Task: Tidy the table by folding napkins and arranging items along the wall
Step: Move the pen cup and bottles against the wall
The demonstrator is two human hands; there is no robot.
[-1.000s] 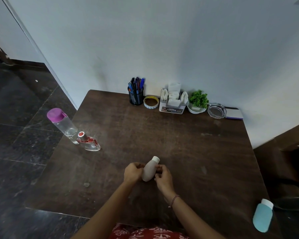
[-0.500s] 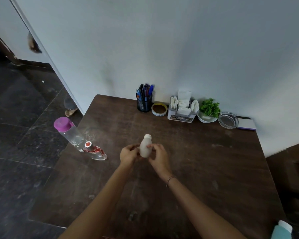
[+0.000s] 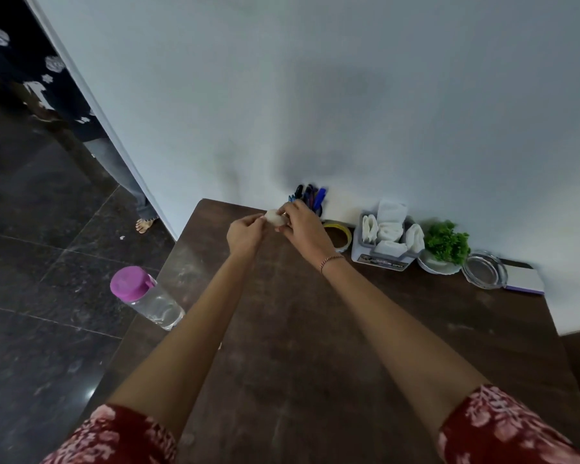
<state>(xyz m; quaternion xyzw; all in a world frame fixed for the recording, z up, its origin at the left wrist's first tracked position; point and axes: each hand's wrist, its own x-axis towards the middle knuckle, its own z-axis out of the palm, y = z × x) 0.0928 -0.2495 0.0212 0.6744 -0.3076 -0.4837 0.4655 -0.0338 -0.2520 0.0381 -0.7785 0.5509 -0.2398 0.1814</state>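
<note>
Both arms stretch out over the dark wooden table toward the wall. My left hand and my right hand together hold a small white bottle near the table's far left corner, just left of the pen holder. Only a small part of the bottle shows between the fingers. Along the wall stand a tape roll, a grey napkin holder with folded white napkins, a small green plant in a white bowl, a glass ashtray and a notepad.
A clear bottle with a pink cap lies at the table's left edge. Another person's legs and foot show beyond the wall's corner on the dark tiled floor.
Both hands have carried the white bottle from the table's middle to the far left corner by the pens. The view has tilted up toward the wall.
</note>
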